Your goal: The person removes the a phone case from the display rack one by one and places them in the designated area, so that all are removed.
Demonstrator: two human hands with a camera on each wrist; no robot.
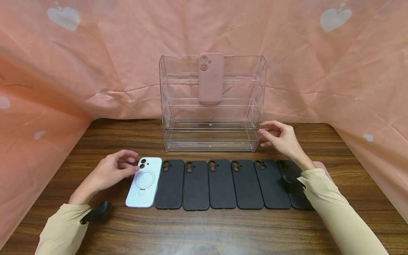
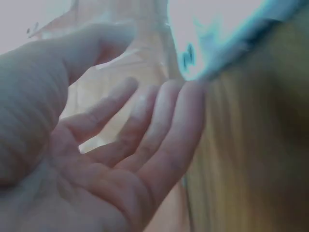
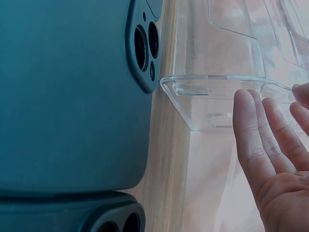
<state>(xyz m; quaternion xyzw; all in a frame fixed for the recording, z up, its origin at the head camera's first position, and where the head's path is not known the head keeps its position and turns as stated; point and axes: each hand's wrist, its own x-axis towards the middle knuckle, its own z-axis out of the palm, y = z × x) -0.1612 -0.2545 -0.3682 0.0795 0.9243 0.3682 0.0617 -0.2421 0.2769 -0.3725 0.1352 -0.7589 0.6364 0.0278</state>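
Note:
My left hand (image 1: 111, 170) is at the upper left edge of a white phone case (image 1: 145, 184) with a ring on its back, thumb tip overlapping that edge in the head view. In the left wrist view, the fingers (image 2: 166, 116) are loosely bent with nothing between them. My right hand (image 1: 280, 136) is beside the lower right side of a clear tiered acrylic rack (image 1: 210, 146), fingertips right at its side wall. The right wrist view shows those fingers (image 3: 248, 121) fairly straight and holding nothing. A pink phone case (image 1: 211, 79) stands in the rack's upper part, camera cutout upward.
Several black phone cases (image 1: 222, 184) lie side by side in a row right of the white one. At the row's right end a pink case (image 1: 322, 165) is mostly hidden under the right forearm. Pink cloth (image 1: 127, 53) surrounds the wooden table (image 1: 159, 230).

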